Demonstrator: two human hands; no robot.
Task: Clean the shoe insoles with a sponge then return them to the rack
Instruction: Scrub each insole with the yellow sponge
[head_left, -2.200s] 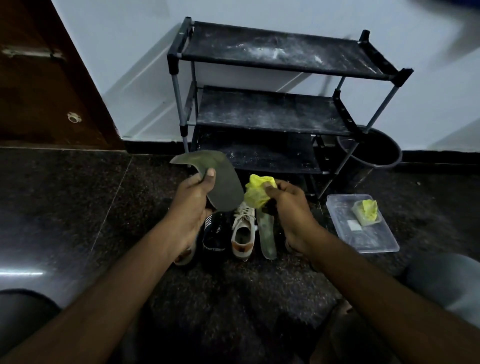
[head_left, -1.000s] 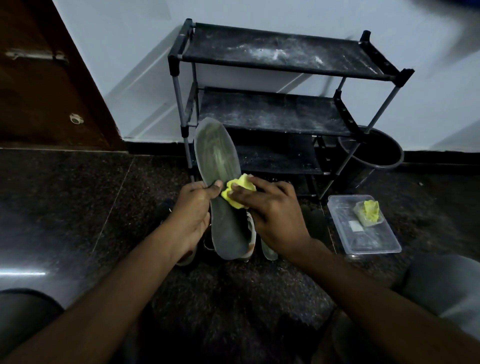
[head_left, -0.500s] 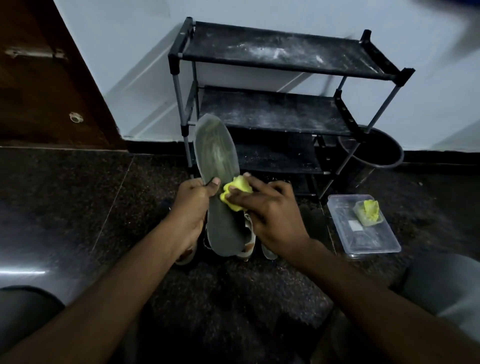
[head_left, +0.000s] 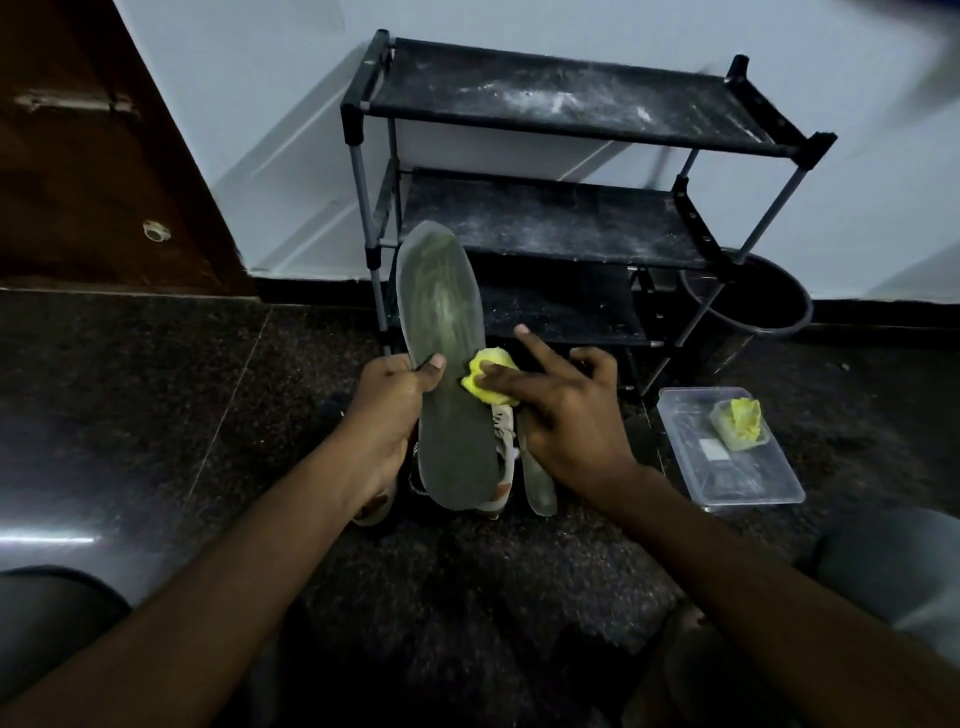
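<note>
My left hand (head_left: 389, 410) grips a grey-green insole (head_left: 447, 322) at its left edge and holds it upright, toe end up, in front of the black three-shelf rack (head_left: 545, 98). Pale streaks show on the insole's upper half. My right hand (head_left: 566, 415) holds a yellow sponge (head_left: 491, 358) against the insole's middle, thumb across the sponge and index finger pointing up. A second insole (head_left: 537, 483) lies on the floor under my right hand, beside a light sneaker (head_left: 501, 431) mostly hidden behind the held insole.
A clear plastic container (head_left: 727, 483) with a small cup holding another yellow piece (head_left: 745, 415) sits on the dark floor at the right. A black bucket (head_left: 753, 312) stands beside the rack's right leg. A brown door (head_left: 78, 156) is at the far left.
The insole went from folded over in my left hand to upright. My right hand brought the sponge onto its middle and shifted it slightly along the surface; my index finger has lifted.
</note>
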